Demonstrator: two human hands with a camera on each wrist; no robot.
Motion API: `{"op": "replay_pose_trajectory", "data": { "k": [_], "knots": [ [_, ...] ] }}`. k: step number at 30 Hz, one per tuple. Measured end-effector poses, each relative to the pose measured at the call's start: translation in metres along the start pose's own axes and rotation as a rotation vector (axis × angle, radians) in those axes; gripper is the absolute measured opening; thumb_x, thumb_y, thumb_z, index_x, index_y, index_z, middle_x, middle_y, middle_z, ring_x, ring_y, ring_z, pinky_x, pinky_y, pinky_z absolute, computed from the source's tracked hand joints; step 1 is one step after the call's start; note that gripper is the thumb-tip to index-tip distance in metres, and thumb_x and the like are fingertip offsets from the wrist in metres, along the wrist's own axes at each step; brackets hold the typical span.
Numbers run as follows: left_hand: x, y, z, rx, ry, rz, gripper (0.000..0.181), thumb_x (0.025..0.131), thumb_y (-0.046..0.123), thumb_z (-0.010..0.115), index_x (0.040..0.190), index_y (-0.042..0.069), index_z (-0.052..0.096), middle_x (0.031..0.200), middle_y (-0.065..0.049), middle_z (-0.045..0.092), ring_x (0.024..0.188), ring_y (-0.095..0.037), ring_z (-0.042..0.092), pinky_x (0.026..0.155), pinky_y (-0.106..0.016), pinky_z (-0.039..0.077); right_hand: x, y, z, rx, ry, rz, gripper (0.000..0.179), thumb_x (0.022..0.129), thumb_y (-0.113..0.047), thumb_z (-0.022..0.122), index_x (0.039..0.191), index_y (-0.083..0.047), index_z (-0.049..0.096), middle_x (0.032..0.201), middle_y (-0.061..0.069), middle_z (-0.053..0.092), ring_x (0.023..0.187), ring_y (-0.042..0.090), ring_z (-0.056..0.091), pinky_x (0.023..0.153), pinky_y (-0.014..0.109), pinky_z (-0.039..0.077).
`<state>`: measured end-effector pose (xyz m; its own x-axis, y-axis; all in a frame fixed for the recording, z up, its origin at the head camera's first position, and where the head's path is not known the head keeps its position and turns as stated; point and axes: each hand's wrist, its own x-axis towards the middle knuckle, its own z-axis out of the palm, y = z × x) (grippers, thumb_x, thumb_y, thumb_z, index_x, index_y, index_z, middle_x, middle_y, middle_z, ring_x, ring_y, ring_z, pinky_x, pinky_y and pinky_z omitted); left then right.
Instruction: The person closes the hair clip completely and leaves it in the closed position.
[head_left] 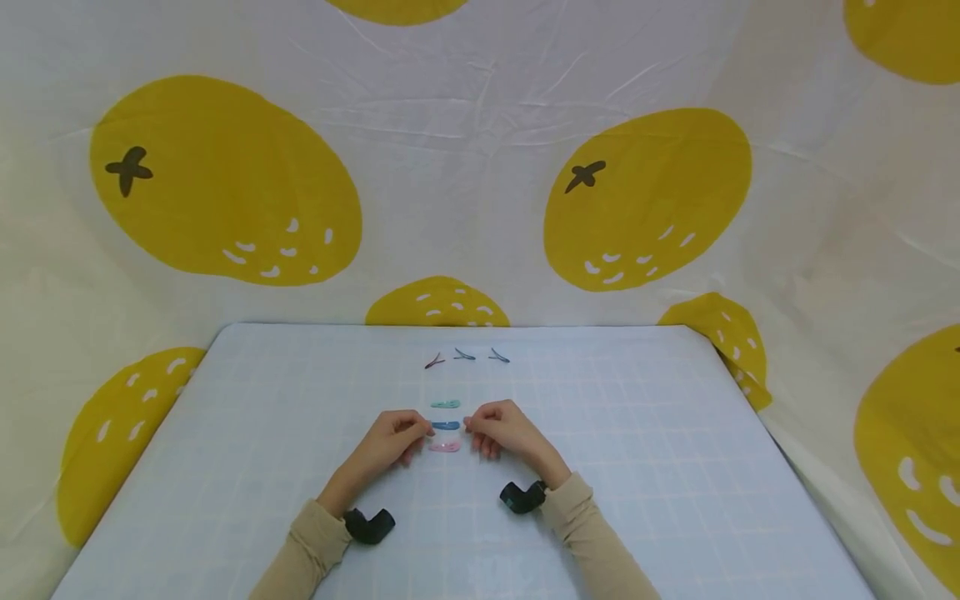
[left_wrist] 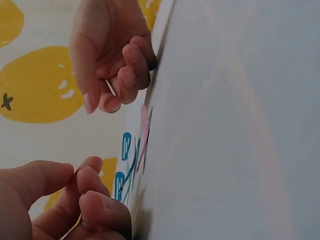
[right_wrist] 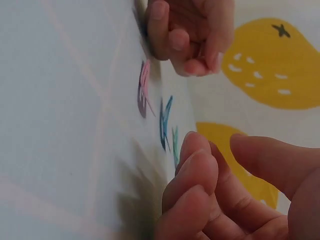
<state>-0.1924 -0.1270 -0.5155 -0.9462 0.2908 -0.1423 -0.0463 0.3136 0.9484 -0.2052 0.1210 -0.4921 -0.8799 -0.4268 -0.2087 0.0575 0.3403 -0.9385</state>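
Three snap hair clips lie one behind another at mid-table: a green hair clip (head_left: 446,404) farthest, a blue hair clip (head_left: 447,426) in the middle and a pink hair clip (head_left: 444,447) nearest. My left hand (head_left: 395,435) hovers by the left end of the blue clip, its fingers loosely bent and thumb near the index finger. Opposite it, my right hand (head_left: 506,429) is by the clip's right end. In the right wrist view its thumb (right_wrist: 267,157) stands apart from the loosely curled fingers (right_wrist: 192,170). Neither hand shows anything held.
Toward the back edge are three V-shaped clips: a dark red clip (head_left: 434,361), a blue clip (head_left: 464,355) and another blue clip (head_left: 498,356). A pale checked cloth (head_left: 675,467) covers the table. Behind hangs a white curtain (head_left: 450,192) printed with yellow fruit.
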Motion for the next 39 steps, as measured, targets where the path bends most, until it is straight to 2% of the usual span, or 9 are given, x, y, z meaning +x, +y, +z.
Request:
{"op": "replay_pose_trajectory", "data": {
  "k": [7, 12, 14, 15, 20, 24, 28, 34, 39],
  "knots": [
    [0.005, 0.014, -0.011, 0.026, -0.027, 0.046, 0.023, 0.101, 0.023, 0.058, 0.097, 0.005, 0.071, 0.073, -0.008, 0.058, 0.053, -0.021, 0.051, 0.053, -0.026, 0.044, 0.005, -0.008, -0.009, -0.075, 0.021, -0.034, 0.030, 0.099, -0.025, 0.061, 0.093, 0.003, 0.071, 0.071, 0.012, 0.066, 0.055, 0.018, 0.054, 0.053, 0.027, 0.048],
    [0.013, 0.027, -0.016, 0.051, -0.046, 0.061, 0.024, 0.101, 0.023, 0.058, 0.098, 0.003, 0.070, 0.073, -0.008, 0.057, 0.054, -0.024, 0.050, 0.052, -0.027, 0.042, 0.007, -0.014, -0.018, -0.080, 0.035, -0.052, 0.029, 0.099, -0.022, 0.060, 0.096, 0.005, 0.070, 0.071, 0.009, 0.066, 0.056, 0.018, 0.054, 0.055, 0.027, 0.047],
    [0.018, 0.032, -0.018, 0.075, -0.060, 0.080, 0.024, 0.101, 0.023, 0.058, 0.099, 0.002, 0.070, 0.073, -0.007, 0.057, 0.054, -0.022, 0.049, 0.054, -0.027, 0.042, 0.007, -0.018, -0.024, -0.079, 0.041, -0.068, 0.030, 0.100, -0.021, 0.059, 0.097, 0.007, 0.070, 0.072, 0.013, 0.066, 0.057, 0.023, 0.054, 0.055, 0.029, 0.047],
    [0.018, 0.039, -0.018, 0.086, -0.065, 0.089, 0.024, 0.102, 0.021, 0.057, 0.099, 0.000, 0.070, 0.073, -0.009, 0.058, 0.054, -0.024, 0.050, 0.055, -0.028, 0.042, 0.005, -0.023, -0.026, -0.079, 0.042, -0.069, 0.029, 0.100, -0.019, 0.059, 0.098, 0.008, 0.069, 0.073, 0.016, 0.066, 0.058, 0.028, 0.055, 0.055, 0.030, 0.047],
    [0.035, 0.054, -0.023, 0.144, -0.104, 0.115, 0.025, 0.102, 0.021, 0.056, 0.101, 0.000, 0.070, 0.074, -0.008, 0.059, 0.054, -0.022, 0.050, 0.061, -0.030, 0.043, 0.003, -0.040, -0.045, -0.100, 0.044, -0.056, 0.027, 0.101, -0.015, 0.056, 0.101, 0.010, 0.067, 0.082, 0.030, 0.065, 0.064, 0.039, 0.055, 0.059, 0.036, 0.049],
    [0.053, 0.062, -0.027, 0.172, -0.112, 0.123, 0.028, 0.102, 0.024, 0.056, 0.103, 0.000, 0.070, 0.076, -0.007, 0.060, 0.055, -0.021, 0.051, 0.061, -0.030, 0.043, 0.013, -0.031, -0.059, -0.112, 0.098, -0.058, 0.029, 0.101, -0.019, 0.058, 0.103, 0.008, 0.067, 0.082, 0.027, 0.066, 0.061, 0.031, 0.055, 0.057, 0.034, 0.049],
    [0.069, 0.076, -0.029, 0.181, -0.107, 0.161, 0.027, 0.102, 0.021, 0.056, 0.103, -0.002, 0.069, 0.077, -0.008, 0.061, 0.057, -0.024, 0.051, 0.061, -0.031, 0.044, 0.018, -0.036, -0.071, -0.131, 0.161, -0.076, 0.029, 0.100, -0.019, 0.059, 0.103, 0.008, 0.068, 0.081, 0.025, 0.067, 0.057, 0.022, 0.055, 0.055, 0.032, 0.048],
    [0.093, 0.094, -0.022, 0.220, -0.075, 0.186, 0.020, 0.099, 0.022, 0.062, 0.095, 0.003, 0.069, 0.079, -0.007, 0.062, 0.061, -0.023, 0.053, 0.065, -0.034, 0.049, 0.032, -0.040, -0.086, -0.176, 0.248, -0.092, 0.028, 0.099, -0.019, 0.061, 0.102, 0.008, 0.068, 0.084, 0.026, 0.068, 0.059, 0.025, 0.058, 0.056, 0.030, 0.049],
    [0.112, 0.103, -0.011, 0.332, -0.059, 0.227, 0.016, 0.096, 0.020, 0.065, 0.093, 0.005, 0.071, 0.083, -0.005, 0.063, 0.071, -0.022, 0.055, 0.066, -0.031, 0.048, 0.046, -0.037, -0.098, -0.236, 0.283, -0.110, 0.026, 0.098, -0.017, 0.060, 0.103, 0.008, 0.067, 0.086, 0.025, 0.068, 0.060, 0.024, 0.058, 0.057, 0.027, 0.049]
  ]
}}
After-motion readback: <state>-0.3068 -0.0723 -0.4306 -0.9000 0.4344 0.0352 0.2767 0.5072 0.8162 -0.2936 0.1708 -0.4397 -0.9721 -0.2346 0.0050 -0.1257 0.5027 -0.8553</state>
